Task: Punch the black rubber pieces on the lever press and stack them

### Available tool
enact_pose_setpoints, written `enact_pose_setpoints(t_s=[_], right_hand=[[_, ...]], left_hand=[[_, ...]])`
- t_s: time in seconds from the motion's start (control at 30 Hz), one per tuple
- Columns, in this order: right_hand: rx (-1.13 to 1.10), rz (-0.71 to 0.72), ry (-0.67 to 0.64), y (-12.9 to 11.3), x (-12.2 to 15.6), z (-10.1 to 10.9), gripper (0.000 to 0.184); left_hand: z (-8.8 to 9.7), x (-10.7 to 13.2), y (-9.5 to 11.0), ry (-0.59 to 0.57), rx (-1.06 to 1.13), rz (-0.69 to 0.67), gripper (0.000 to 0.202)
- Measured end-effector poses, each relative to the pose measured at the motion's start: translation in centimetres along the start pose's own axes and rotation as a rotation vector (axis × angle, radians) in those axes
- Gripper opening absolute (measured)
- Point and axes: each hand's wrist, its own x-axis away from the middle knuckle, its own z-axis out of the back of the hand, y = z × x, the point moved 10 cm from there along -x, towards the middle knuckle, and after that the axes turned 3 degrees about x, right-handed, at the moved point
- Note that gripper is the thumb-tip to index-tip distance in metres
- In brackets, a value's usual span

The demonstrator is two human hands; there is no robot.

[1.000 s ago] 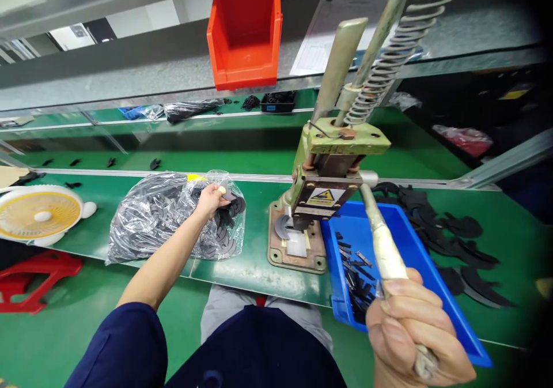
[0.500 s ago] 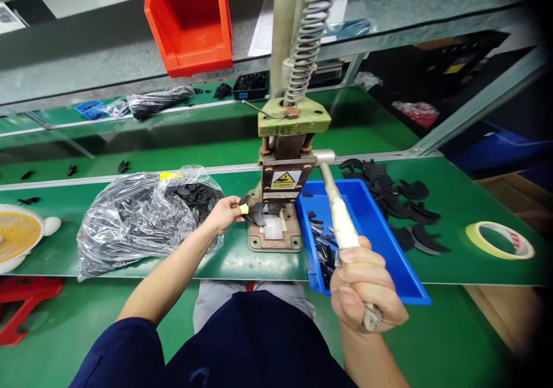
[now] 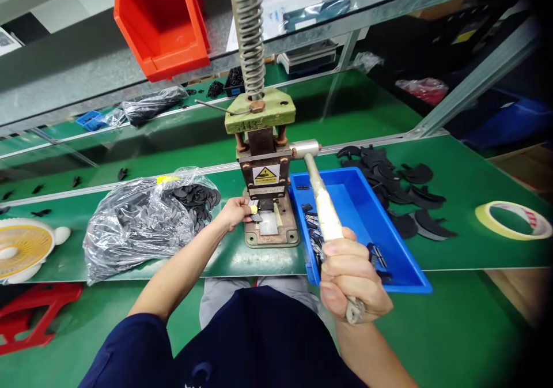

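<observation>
Compared with a second back, the left hand has come out of the bag at centre left and gone over to the press in the middle of the frame. The view has swung too, so the press now stands straight up instead of leaning.

Right now the left hand pinches a small dark part on the press base, right under the ram; there's a yellow cot on one fingertip. The right hand, lower centre-right, is clenched around the lever, which slopes down from the press head toward the camera.

To do this bit well, I'd say seat the part flat and square against the base, get the fingertips clear of the ram, then pull the lever in one smooth stroke rather than yanking it. Can't tell from here whether the part is fully seated.

Surroundings: green bench, with a blue tray just right of the press holding small dark metal bits. Beyond that, a scatter of black curved pieces, and a tape roll at the right edge. A white-and-yellow fan sits at the far left. Upper left there's a red bin on a grey shelf, with a second green belt behind carrying more bags and black parts. It looks like a factory line.
</observation>
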Motion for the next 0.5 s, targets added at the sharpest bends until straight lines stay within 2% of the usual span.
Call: enact_pose_setpoints(t_s=[0.1, 0.27, 0.5], right_hand=[[-0.031, 0.062, 0.049, -1.0, -0.6, 0.3, 0.015], [-0.047, 0.072, 0.026, -1.1, -1.0, 0.1, 0.014], [-0.083, 0.072, 0.066, -1.2, -0.9, 0.3, 0.013]], left_hand=[[-0.5, -0.3, 0.5, 0.001, -0.073, -0.031, 0.028], [-1.0, -0.2, 1.1, 0.03, -0.114, -0.028, 0.028], [-1.5, -0.4, 1.9, 0.017, -0.2, -0.051, 0.025]])
